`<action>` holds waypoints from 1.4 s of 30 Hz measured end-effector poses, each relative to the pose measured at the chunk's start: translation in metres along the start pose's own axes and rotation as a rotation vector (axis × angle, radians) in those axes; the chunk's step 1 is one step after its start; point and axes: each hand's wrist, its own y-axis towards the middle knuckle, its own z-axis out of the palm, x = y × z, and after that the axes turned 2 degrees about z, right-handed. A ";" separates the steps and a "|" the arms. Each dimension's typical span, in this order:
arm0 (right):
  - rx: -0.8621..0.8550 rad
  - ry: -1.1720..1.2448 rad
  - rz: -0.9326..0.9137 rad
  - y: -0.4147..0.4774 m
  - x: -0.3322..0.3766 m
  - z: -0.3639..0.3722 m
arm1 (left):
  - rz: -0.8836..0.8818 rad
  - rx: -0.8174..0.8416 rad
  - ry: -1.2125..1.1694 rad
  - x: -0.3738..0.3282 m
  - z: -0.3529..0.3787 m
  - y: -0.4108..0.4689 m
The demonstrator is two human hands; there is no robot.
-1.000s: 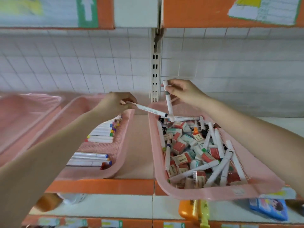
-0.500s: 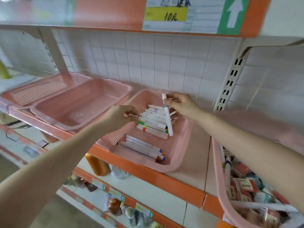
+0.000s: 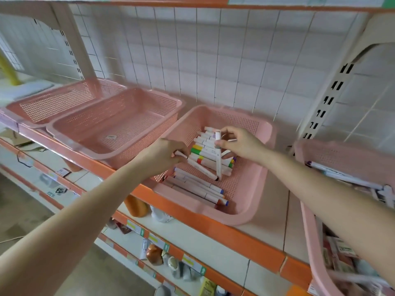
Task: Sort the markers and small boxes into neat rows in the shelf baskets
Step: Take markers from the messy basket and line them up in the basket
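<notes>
Lowered since the earlier frame, markers now inside middle basket (image 3: pixel 252 212): left hand (image 3: pixel 164 155) grips slanted marker (image 3: pixel 201 168) over the marker row (image 3: pixel 203 150), right hand (image 3: pixel 243 144) pinches near-upright marker (image 3: pixel 218 161); placing step, next likely laying each parallel.

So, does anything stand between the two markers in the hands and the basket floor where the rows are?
Nothing visible does. The left hand holds a slanted marker and the right hand an upright marker, both tips near the gap between the back row and front row in the basket.
</notes>
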 end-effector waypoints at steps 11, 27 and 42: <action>0.158 0.030 0.079 0.005 -0.009 -0.001 | -0.013 -0.072 -0.002 0.003 0.003 -0.001; -0.081 -0.001 -0.022 0.000 -0.002 -0.003 | -0.043 -0.428 -0.086 0.003 0.001 -0.005; 0.026 -0.688 0.093 0.058 0.004 -0.022 | 0.038 -0.197 -0.035 0.003 0.003 -0.003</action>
